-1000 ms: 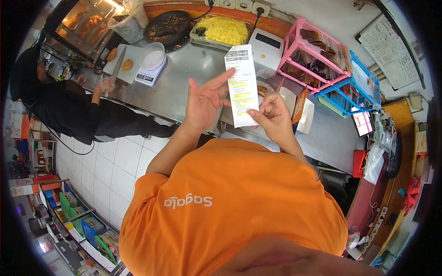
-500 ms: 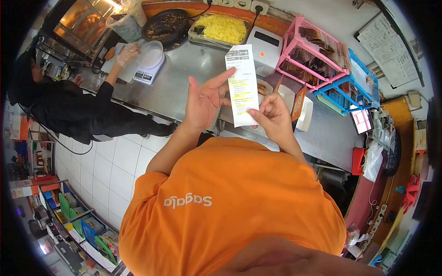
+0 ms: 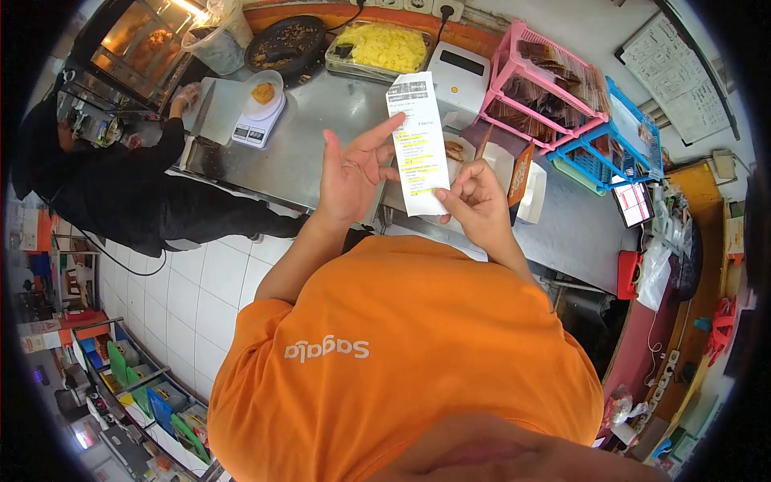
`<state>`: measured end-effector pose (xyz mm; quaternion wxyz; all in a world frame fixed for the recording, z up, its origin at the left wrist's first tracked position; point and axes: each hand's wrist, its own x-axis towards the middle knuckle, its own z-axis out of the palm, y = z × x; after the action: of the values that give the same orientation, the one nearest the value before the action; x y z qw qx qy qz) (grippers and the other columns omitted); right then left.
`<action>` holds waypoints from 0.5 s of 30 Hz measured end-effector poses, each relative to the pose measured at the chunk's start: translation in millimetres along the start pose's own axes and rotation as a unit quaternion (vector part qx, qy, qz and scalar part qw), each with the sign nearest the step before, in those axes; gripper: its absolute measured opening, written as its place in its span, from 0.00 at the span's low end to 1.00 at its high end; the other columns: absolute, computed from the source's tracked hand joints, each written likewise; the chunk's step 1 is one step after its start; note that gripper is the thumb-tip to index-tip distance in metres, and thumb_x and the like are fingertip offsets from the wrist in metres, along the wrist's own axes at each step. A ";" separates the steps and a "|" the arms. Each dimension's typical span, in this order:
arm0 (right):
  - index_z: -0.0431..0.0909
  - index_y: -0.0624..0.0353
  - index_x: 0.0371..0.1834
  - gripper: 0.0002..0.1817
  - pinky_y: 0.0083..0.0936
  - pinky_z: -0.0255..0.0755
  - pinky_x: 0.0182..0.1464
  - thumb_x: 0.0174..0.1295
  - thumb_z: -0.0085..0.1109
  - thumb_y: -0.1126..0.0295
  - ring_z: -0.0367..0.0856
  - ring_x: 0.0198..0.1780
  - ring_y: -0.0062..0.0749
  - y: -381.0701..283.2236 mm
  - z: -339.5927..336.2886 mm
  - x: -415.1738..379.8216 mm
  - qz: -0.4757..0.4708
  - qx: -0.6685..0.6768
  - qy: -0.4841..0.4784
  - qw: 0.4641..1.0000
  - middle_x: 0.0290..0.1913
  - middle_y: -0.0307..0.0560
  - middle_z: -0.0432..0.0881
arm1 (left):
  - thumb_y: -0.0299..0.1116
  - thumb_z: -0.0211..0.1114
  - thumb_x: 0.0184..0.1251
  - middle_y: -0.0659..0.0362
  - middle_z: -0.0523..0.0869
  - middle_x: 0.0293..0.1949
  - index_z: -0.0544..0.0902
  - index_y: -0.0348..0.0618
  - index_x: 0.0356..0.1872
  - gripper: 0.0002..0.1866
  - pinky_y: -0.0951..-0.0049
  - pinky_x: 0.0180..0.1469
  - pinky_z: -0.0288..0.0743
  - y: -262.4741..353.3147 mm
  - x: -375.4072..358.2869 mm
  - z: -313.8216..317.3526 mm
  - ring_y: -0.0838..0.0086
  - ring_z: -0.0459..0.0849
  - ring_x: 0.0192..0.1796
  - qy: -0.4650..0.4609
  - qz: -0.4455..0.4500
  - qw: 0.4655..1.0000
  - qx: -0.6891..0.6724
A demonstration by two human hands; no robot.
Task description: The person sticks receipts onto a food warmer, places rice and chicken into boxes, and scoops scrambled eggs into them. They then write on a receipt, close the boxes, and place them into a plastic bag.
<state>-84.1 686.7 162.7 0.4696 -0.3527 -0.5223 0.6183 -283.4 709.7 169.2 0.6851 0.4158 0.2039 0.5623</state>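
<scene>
A long white receipt with yellow-highlighted lines is held up in front of me, over the steel counter. My right hand pinches its lower right edge between thumb and fingers. My left hand is open at its left side, thumb raised and fingers apart. Its index fingertip overlaps the upper printed lines, and the lower fingers are at the left edge. Behind the receipt and right hand are white food boxes, partly hidden, with food in one. An orange-and-dark printed card stands beside my right hand.
A co-worker in black stands at left, gloved hand by a cutting board. A white scale carries a bowl with a fried piece. Behind are a yellow food tray, white printer, pink rack and blue basket.
The co-worker's gloved hand has moved left from the scale to the board, and a fried piece now shows in the bowl. My hands and the receipt have barely shifted.
</scene>
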 end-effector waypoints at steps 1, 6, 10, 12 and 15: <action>0.61 0.57 0.36 0.13 0.13 0.72 0.26 0.58 0.58 0.81 0.77 0.33 0.15 -0.4 0.7 -2.9 -0.001 0.001 -0.003 1.000 0.29 0.35 0.72 | 0.70 0.20 0.63 0.47 0.69 0.62 0.63 0.33 0.64 0.49 0.65 0.51 0.77 0.4 -2.6 1.7 0.61 0.72 0.61 0.000 0.002 1.000 0.002; 0.61 0.57 0.37 0.14 0.13 0.71 0.26 0.58 0.58 0.81 0.75 0.30 0.14 -1.3 7.7 -17.4 -0.010 0.000 -0.001 1.000 0.28 0.35 0.72 | 0.70 0.20 0.63 0.48 0.69 0.62 0.63 0.33 0.65 0.49 0.65 0.51 0.76 1.0 -17.1 6.4 0.62 0.71 0.61 -0.006 0.007 1.000 0.001; 0.61 0.57 0.37 0.13 0.13 0.70 0.25 0.59 0.58 0.80 0.73 0.26 0.13 1.6 10.3 -19.4 -0.011 -0.006 -0.011 1.000 0.24 0.34 0.72 | 0.70 0.21 0.63 0.49 0.68 0.63 0.61 0.35 0.66 0.48 0.64 0.53 0.74 -0.4 -22.8 9.9 0.62 0.70 0.62 -0.012 0.009 1.000 -0.006; 0.61 0.57 0.37 0.13 0.13 0.69 0.25 0.59 0.58 0.80 0.73 0.25 0.13 2.1 12.4 -17.7 -0.009 -0.006 -0.006 1.000 0.23 0.35 0.72 | 0.70 0.22 0.63 0.49 0.68 0.63 0.60 0.35 0.66 0.48 0.64 0.53 0.74 -2.0 -23.2 11.3 0.63 0.70 0.62 -0.016 0.014 1.000 0.004; 0.61 0.57 0.37 0.13 0.13 0.69 0.25 0.59 0.58 0.80 0.73 0.25 0.14 6.4 14.8 -13.9 -0.002 -0.011 -0.001 1.000 0.23 0.36 0.74 | 0.69 0.22 0.63 0.50 0.67 0.64 0.59 0.36 0.67 0.47 0.64 0.53 0.73 -3.1 -24.3 2.9 0.63 0.69 0.63 -0.026 0.016 0.999 0.015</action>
<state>-94.9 668.8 158.7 0.4667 -0.3561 -0.5304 0.6116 -286.2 685.7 163.8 0.6745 0.4440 0.1879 0.5591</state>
